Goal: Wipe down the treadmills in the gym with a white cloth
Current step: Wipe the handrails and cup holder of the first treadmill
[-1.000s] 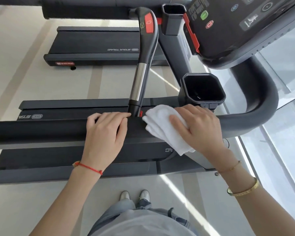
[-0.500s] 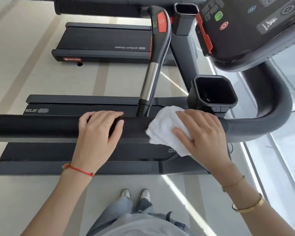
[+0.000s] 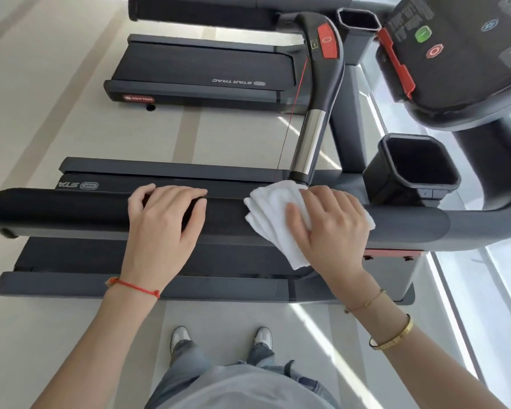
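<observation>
A black padded side handrail [image 3: 71, 211] of the near treadmill runs across the middle of the head view. My left hand [image 3: 165, 228] lies flat on top of it, fingers curled over the far edge. To its right, my right hand [image 3: 331, 228] presses a folded white cloth [image 3: 272, 219] onto the same rail, close to where the chrome-and-black inner handle [image 3: 310, 143] meets it. Part of the cloth hangs over the near side of the rail. The treadmill console [image 3: 466, 54] with a green and a red button is at the top right.
A black cup holder [image 3: 413, 169] stands just right of the cloth. A red safety clip [image 3: 396, 63] hangs on the console's left edge. A second treadmill [image 3: 201, 72] lies on the pale floor beyond. A glass wall runs along the right. My shoes [image 3: 222, 338] stand below the rail.
My right hand has slid the cloth slightly left along the rail. My left hand has also shifted left on it. The view has tilted so more of the rail's left end shows.
</observation>
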Demonstrator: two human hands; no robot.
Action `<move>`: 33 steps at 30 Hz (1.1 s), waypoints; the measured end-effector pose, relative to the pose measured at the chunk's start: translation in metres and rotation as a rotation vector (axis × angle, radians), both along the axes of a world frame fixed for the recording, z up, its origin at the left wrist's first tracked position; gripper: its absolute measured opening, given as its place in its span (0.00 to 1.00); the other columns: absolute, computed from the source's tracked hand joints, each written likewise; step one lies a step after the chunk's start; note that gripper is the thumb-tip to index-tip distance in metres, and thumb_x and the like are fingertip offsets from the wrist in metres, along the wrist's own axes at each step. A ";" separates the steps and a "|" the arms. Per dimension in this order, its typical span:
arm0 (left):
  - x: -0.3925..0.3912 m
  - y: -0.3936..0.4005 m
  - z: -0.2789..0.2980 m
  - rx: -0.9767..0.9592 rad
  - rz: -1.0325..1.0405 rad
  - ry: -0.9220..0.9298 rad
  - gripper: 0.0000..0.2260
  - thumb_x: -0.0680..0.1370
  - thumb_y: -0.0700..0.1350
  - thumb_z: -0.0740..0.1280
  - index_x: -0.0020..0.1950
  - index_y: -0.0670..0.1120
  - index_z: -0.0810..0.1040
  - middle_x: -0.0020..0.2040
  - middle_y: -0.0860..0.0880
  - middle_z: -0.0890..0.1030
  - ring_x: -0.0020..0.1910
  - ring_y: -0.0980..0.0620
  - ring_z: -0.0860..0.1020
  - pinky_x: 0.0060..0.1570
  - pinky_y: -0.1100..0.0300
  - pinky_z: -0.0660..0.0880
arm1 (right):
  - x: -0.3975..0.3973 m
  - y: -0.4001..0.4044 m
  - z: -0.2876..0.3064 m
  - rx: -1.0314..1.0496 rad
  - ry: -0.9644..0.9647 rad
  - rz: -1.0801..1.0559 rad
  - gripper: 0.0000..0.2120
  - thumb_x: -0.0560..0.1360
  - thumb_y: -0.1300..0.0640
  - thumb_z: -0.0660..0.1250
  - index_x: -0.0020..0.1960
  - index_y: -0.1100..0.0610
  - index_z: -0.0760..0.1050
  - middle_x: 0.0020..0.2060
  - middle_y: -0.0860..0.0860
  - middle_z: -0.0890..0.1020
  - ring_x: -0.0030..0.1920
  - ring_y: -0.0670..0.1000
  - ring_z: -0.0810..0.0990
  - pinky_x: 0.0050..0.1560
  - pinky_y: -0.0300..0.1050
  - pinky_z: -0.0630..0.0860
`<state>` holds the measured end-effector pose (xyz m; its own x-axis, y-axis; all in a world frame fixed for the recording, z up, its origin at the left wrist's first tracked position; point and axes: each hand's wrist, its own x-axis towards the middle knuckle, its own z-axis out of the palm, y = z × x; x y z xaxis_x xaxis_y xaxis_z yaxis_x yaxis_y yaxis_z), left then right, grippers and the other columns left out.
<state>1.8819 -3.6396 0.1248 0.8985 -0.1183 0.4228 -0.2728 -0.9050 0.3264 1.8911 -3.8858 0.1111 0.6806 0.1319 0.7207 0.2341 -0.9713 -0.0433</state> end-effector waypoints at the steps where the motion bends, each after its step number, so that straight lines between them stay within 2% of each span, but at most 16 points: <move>1: 0.001 0.007 0.000 0.000 -0.012 -0.004 0.11 0.82 0.48 0.60 0.55 0.47 0.82 0.51 0.53 0.83 0.52 0.52 0.80 0.69 0.47 0.63 | -0.002 0.005 -0.002 -0.004 -0.010 -0.014 0.14 0.78 0.52 0.62 0.39 0.58 0.77 0.38 0.52 0.81 0.36 0.56 0.77 0.44 0.50 0.75; 5: 0.006 0.038 -0.001 0.018 -0.059 -0.011 0.12 0.82 0.48 0.60 0.55 0.47 0.82 0.51 0.54 0.83 0.52 0.53 0.81 0.69 0.47 0.63 | -0.003 0.058 -0.006 -0.022 -0.018 -0.002 0.12 0.78 0.51 0.63 0.45 0.58 0.81 0.43 0.52 0.83 0.41 0.56 0.79 0.50 0.51 0.75; 11: 0.014 0.097 -0.001 0.015 -0.066 -0.019 0.12 0.79 0.43 0.57 0.49 0.44 0.81 0.45 0.51 0.83 0.47 0.48 0.81 0.66 0.44 0.66 | 0.011 0.158 -0.002 0.039 0.026 0.032 0.14 0.77 0.52 0.62 0.37 0.56 0.78 0.34 0.50 0.80 0.34 0.53 0.77 0.41 0.50 0.74; 17: 0.015 0.165 -0.003 0.032 -0.065 -0.045 0.12 0.80 0.44 0.57 0.48 0.43 0.80 0.44 0.51 0.83 0.47 0.47 0.81 0.65 0.44 0.67 | 0.018 0.226 0.008 0.055 0.109 0.003 0.17 0.76 0.52 0.62 0.31 0.56 0.71 0.26 0.50 0.71 0.28 0.53 0.69 0.35 0.50 0.71; 21: 0.015 0.206 -0.006 0.001 0.018 -0.047 0.12 0.79 0.42 0.56 0.46 0.43 0.78 0.44 0.50 0.82 0.48 0.47 0.81 0.64 0.44 0.67 | 0.024 0.273 0.014 0.063 0.166 0.032 0.19 0.76 0.51 0.62 0.28 0.56 0.68 0.24 0.51 0.69 0.25 0.54 0.66 0.30 0.51 0.68; 25: 0.014 0.234 -0.010 -0.091 0.038 -0.028 0.11 0.80 0.42 0.56 0.44 0.44 0.77 0.38 0.55 0.75 0.42 0.48 0.79 0.64 0.42 0.68 | 0.026 0.305 0.015 0.067 0.189 0.061 0.20 0.76 0.51 0.61 0.27 0.56 0.67 0.23 0.51 0.68 0.24 0.54 0.66 0.29 0.50 0.68; 26: 0.013 0.239 -0.011 -0.109 0.035 -0.016 0.11 0.80 0.42 0.56 0.44 0.44 0.77 0.38 0.56 0.73 0.41 0.48 0.79 0.64 0.41 0.68 | 0.027 0.309 0.015 0.068 0.192 0.063 0.19 0.76 0.51 0.61 0.28 0.56 0.68 0.23 0.51 0.68 0.25 0.54 0.66 0.29 0.51 0.68; 28: 0.013 0.244 -0.011 -0.138 0.022 0.009 0.12 0.80 0.44 0.56 0.47 0.44 0.78 0.40 0.54 0.77 0.43 0.49 0.79 0.65 0.42 0.67 | 0.027 0.309 0.014 0.063 0.193 0.096 0.18 0.77 0.51 0.60 0.30 0.56 0.72 0.25 0.51 0.71 0.26 0.54 0.69 0.32 0.51 0.69; 31: 0.013 0.248 -0.011 -0.178 -0.032 0.038 0.13 0.81 0.44 0.56 0.55 0.46 0.81 0.51 0.53 0.83 0.51 0.53 0.80 0.66 0.42 0.66 | 0.018 0.290 0.011 0.003 0.178 0.173 0.16 0.79 0.49 0.59 0.42 0.57 0.80 0.35 0.51 0.80 0.35 0.55 0.76 0.42 0.51 0.73; 33: 0.013 0.250 -0.011 -0.204 -0.060 0.051 0.14 0.82 0.44 0.56 0.58 0.46 0.81 0.54 0.53 0.83 0.53 0.53 0.81 0.65 0.42 0.67 | 0.009 0.269 0.010 -0.001 0.162 0.133 0.15 0.80 0.49 0.60 0.46 0.57 0.81 0.40 0.51 0.81 0.39 0.55 0.78 0.46 0.51 0.73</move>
